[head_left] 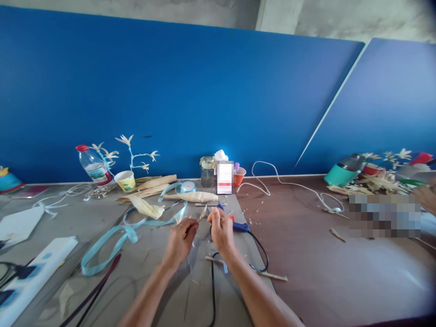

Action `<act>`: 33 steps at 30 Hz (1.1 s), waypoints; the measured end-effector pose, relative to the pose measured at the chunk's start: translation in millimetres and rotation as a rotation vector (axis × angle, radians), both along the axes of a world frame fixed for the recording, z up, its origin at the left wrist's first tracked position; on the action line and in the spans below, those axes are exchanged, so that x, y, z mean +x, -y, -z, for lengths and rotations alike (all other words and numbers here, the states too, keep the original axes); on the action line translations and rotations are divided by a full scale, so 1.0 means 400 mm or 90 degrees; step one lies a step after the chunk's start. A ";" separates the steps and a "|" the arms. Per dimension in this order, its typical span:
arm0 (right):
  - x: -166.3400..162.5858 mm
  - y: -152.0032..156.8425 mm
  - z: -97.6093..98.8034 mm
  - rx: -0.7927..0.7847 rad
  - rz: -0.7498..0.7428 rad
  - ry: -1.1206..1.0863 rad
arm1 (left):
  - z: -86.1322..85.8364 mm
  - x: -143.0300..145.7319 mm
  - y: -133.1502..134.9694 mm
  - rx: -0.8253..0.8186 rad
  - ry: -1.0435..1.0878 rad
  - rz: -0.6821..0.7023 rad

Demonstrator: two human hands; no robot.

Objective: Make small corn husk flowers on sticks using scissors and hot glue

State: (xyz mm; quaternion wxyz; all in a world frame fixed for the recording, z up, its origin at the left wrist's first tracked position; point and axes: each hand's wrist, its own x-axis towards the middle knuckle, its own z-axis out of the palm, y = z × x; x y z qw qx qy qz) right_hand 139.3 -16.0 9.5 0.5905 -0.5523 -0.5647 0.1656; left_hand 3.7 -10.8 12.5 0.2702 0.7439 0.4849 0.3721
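Cup [124, 181] beyond left hand [181, 237] holds flowered stem [131, 157].

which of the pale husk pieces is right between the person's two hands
The small, pointed, cream husk-like piece, between the left hand and the right hand. The broad, curled cream husk and the long, tapered cream bundle lie beyond them.
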 end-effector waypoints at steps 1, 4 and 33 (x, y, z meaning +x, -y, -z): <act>-0.002 -0.001 0.000 -0.025 -0.017 -0.073 | -0.002 0.000 0.000 0.001 0.001 -0.006; -0.010 -0.011 0.007 -0.093 -0.068 -0.249 | -0.006 -0.003 0.000 0.001 0.009 -0.023; 0.007 -0.006 0.009 0.086 -0.168 0.141 | 0.005 -0.009 -0.003 0.075 -0.011 -0.020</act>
